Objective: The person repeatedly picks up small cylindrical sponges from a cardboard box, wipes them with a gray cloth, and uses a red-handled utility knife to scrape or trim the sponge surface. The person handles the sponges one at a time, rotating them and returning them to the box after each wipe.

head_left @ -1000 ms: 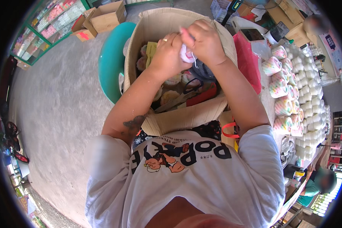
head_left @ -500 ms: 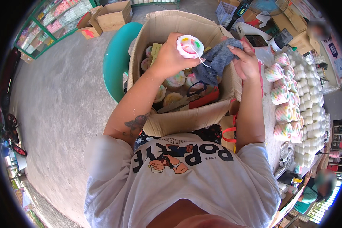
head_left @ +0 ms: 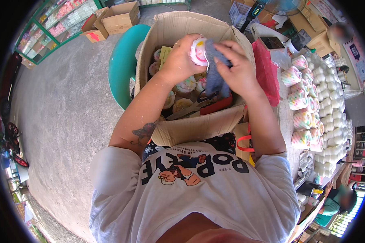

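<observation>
My left hand [head_left: 177, 60] is closed around a white scalloped candle [head_left: 197, 51] with coloured spots, its top tilted toward the right. A blue-grey cloth [head_left: 216, 79] is in my right hand [head_left: 238, 68], which presses it against the candle's right side. Both hands are above an open cardboard box [head_left: 198, 129]. Inside the box are several pastel candles [head_left: 185, 85], scissors [head_left: 192, 108] with dark handles and a red object [head_left: 215, 107]. The cloth covers part of the candle's face and hides some of the box's contents.
A teal round tub [head_left: 118, 67] touches the box's left side. To the right, a pink plastic bag [head_left: 265, 73] hangs by a phone [head_left: 272, 42]. Rows of multicoloured candles [head_left: 299, 101] and white cup-shaped pieces [head_left: 327, 117] fill the table. Another person [head_left: 331, 208] is at the far lower right.
My right hand has moved left, bringing the cloth from beside the candle onto its side. The left hand has turned the candle slightly. The pink bag now shows fully.
</observation>
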Demonstrator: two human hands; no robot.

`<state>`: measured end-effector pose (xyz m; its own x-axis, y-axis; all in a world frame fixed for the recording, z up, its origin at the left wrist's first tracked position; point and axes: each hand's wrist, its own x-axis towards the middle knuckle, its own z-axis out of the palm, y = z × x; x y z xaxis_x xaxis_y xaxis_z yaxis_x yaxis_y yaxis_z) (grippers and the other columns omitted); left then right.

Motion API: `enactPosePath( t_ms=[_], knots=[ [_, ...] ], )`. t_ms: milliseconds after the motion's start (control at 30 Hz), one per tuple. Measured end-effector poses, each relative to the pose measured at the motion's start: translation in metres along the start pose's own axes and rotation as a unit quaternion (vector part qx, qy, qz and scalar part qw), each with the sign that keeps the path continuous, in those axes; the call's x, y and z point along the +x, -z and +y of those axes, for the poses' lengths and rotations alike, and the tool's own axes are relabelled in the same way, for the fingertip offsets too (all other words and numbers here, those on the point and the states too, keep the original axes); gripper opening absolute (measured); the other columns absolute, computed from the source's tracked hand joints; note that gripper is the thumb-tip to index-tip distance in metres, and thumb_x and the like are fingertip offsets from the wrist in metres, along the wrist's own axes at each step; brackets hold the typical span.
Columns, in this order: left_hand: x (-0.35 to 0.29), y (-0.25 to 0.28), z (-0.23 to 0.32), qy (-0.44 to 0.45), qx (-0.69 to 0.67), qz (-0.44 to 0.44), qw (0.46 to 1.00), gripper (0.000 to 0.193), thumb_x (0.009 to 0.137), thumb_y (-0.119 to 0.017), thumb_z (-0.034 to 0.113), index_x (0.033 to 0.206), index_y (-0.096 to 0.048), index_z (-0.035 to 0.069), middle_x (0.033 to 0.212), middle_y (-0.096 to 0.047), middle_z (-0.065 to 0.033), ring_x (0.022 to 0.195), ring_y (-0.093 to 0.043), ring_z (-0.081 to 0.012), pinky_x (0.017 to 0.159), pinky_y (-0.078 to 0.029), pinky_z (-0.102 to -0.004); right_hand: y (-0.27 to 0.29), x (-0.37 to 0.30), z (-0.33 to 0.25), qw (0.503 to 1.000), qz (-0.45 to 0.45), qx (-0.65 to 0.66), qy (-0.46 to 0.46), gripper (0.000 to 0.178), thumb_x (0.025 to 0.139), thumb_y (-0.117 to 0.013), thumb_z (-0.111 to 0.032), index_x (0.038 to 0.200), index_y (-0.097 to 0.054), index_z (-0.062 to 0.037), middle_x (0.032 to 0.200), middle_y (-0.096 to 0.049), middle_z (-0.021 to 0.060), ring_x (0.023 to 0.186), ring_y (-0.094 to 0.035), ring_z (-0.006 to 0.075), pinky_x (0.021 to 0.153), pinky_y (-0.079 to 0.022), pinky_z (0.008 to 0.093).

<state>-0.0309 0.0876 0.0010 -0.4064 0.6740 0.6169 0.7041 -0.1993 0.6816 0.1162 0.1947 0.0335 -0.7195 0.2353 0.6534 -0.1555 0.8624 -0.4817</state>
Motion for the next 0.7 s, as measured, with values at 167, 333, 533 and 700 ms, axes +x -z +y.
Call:
enactPosePath(
  t_ms=[167,333,533,700],
  knots=[
    [-0.002,0.002,-0.004,-0.012,0.015,0.012,1.000,0.069,0.053,-0.080,0.004,0.115,-0.049,0.007,0.101,-0.061,-0.0153,0.097,-0.059,-0.0337,0.084,-0.048,-0.0400,-0.007,-0.011,0.005,0.982,-0.093,-0.116,0.120,0.040,0.067,-0.062,0.004,0.104,-0.066,-0.0096,0.108,-0.052,0.0087,0.101,-0.052,0.0292,0.088,-0.042,0.0386],
    [0.002,-0.003,0.000,-0.026,0.046,0.002,0.999,0.068,0.053,-0.080,0.007,0.114,-0.051,0.009,0.102,-0.061,-0.0150,0.098,-0.058,-0.0345,0.083,-0.048,-0.0408,0.010,0.005,0.011,0.998,-0.049,-0.007,0.044,0.033,0.066,-0.061,0.003,0.094,-0.067,-0.0144,0.101,-0.054,0.0046,0.098,-0.052,0.0249,0.082,-0.041,0.0369],
    [0.002,0.000,-0.004,-0.092,0.126,0.027,0.987,0.067,0.053,-0.081,0.009,0.113,-0.051,0.010,0.105,-0.061,-0.0109,0.100,-0.058,-0.0313,0.086,-0.044,-0.0435,0.000,-0.004,0.013,0.986,-0.038,-0.144,0.073,0.035,0.065,-0.061,0.005,0.092,-0.068,-0.0157,0.100,-0.056,0.0014,0.097,-0.052,0.0240,0.083,-0.038,0.0367],
    [0.003,0.001,-0.010,-0.126,0.111,0.040,0.985,0.067,0.054,-0.081,0.011,0.114,-0.050,0.011,0.108,-0.060,-0.0089,0.104,-0.057,-0.0300,0.089,-0.041,-0.0443,-0.001,-0.007,0.018,0.993,-0.081,-0.060,0.062,0.032,0.065,-0.060,0.005,0.091,-0.068,-0.0127,0.099,-0.056,0.0041,0.096,-0.053,0.0255,0.085,-0.042,0.0365]
  ],
)
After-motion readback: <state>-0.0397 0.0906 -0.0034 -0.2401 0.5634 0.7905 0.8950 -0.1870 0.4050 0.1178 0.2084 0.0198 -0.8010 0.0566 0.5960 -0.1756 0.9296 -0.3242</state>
